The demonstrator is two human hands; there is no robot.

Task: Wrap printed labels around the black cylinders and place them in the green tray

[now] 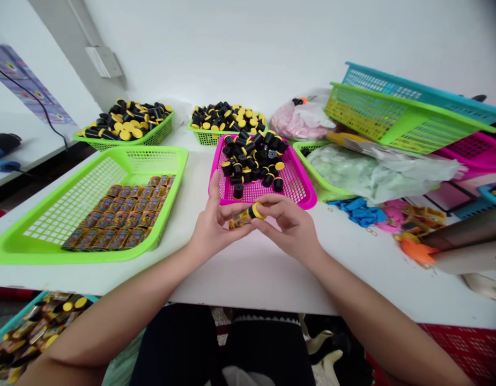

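In front of the pink basket, both hands meet on one small cylinder with a printed yellow wrapper and a yellow-and-black end. My left hand is closed round its wrapped part, with the index finger pointing up. The fingertips of my right hand pinch the yellow end. Loose black cylinders with yellow caps are heaped in the pink basket. On the left, a large green basket holds rows of wrapped cylinders packed side by side.
Two green baskets of black and yellow pieces stand at the back. Stacked baskets, plastic bags and blue scraps lie on the right. A teal basket of wrapped pieces is below the table at left.
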